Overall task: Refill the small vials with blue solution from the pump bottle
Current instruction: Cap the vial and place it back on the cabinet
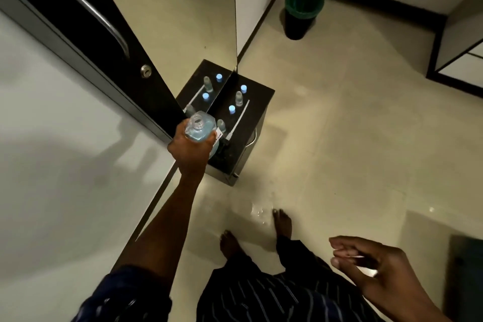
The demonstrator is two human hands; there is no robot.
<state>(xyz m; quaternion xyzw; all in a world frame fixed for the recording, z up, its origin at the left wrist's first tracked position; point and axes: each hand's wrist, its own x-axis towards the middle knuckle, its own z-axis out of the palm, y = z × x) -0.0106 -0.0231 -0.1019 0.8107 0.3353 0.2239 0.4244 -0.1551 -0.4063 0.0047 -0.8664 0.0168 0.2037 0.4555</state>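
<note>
Dark tabletop (pixel 257 97) with vials (pixel 238 98); left hand (pixel 190 149) around bottle (pixel 200 129), label (pixel 217 138) unreadable.

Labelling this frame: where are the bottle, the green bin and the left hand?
bottle (pixel 205 125), head view, clear shoulder
green bin (pixel 303 2), head view, inner wall
left hand (pixel 188 149), head view, back of hand

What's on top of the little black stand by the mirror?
Two blue-capped vials, two clear vials and a white pump tube lying flat. The left hand and its open bottle cover the near corner of the black stand.
</note>
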